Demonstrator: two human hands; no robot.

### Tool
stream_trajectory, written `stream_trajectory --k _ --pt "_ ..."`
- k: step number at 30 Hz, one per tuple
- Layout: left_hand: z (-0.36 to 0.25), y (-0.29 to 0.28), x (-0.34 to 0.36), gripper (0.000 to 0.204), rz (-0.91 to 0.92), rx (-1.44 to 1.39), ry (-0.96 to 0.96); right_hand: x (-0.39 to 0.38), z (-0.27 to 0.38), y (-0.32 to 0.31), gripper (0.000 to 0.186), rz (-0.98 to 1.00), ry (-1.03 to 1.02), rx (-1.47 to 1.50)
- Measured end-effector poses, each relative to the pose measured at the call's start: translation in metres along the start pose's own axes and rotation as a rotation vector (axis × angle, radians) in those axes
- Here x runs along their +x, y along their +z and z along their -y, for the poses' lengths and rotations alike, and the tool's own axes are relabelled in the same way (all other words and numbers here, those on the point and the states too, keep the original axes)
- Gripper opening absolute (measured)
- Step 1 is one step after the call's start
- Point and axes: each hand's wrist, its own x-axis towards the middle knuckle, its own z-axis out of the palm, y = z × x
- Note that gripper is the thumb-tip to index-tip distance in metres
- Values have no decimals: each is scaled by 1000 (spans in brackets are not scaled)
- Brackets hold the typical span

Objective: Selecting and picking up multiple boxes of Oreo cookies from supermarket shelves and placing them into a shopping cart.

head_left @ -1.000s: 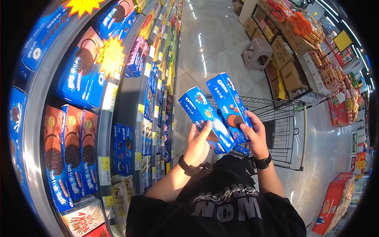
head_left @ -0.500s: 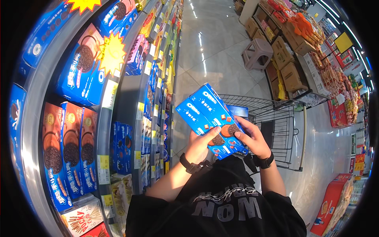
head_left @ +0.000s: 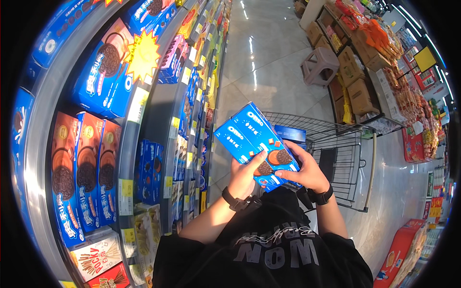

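Note:
Two blue cookie boxes (head_left: 252, 126), printed with dark sandwich cookies and orange cubes, lie side by side in front of my chest, tilted. My left hand (head_left: 243, 176) grips the near left edge, its thumb lying across the printed front. On the opposite edge my right hand (head_left: 309, 169) is closed round the boxes, thumb over the lower part of the front. The fingers behind the boxes are hidden. Both wrists wear black bands. Just beyond the boxes, another blue package (head_left: 290, 133) shows at the wire shopping cart.
The wire cart (head_left: 342, 163) stands ahead and right. Shelves on the left carry large blue cookie boxes (head_left: 103, 77), brown-and-blue cartons (head_left: 86, 173) and a white snack box (head_left: 96, 257). A stool (head_left: 319, 67) and a rack with cardboard boxes (head_left: 362, 96) stand across the tiled aisle (head_left: 259, 53).
My right thumb has slid down and left across the front of the boxes. The shelves and aisle have shifted slightly in view; both hands keep their hold.

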Motion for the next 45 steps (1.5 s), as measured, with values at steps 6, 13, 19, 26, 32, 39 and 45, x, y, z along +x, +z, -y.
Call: stream_trajectory --k 6,13,19,26,32,39,45 --pt "0 -3 -5 40 -27 -88 -55 4 -4 -3 82 -2 106 120" --pt "-4 -9 -5 41 54 -102 -80 7 -14 -13 78 -28 120 126" --pt "0 -8 -4 40 49 -50 -53 4 -13 -16 83 70 104 187" --pt "6 -8 -6 37 18 -49 -24 5 -12 -9 83 68 9 77" --pt "13 -29 -3 37 -78 -110 -73 5 4 -13 76 122 30 230" --pt "16 -25 2 54 40 -99 29 8 10 -3 67 261 83 330" --pt "6 -11 -13 62 94 -107 69 11 -16 -5 60 252 41 283"
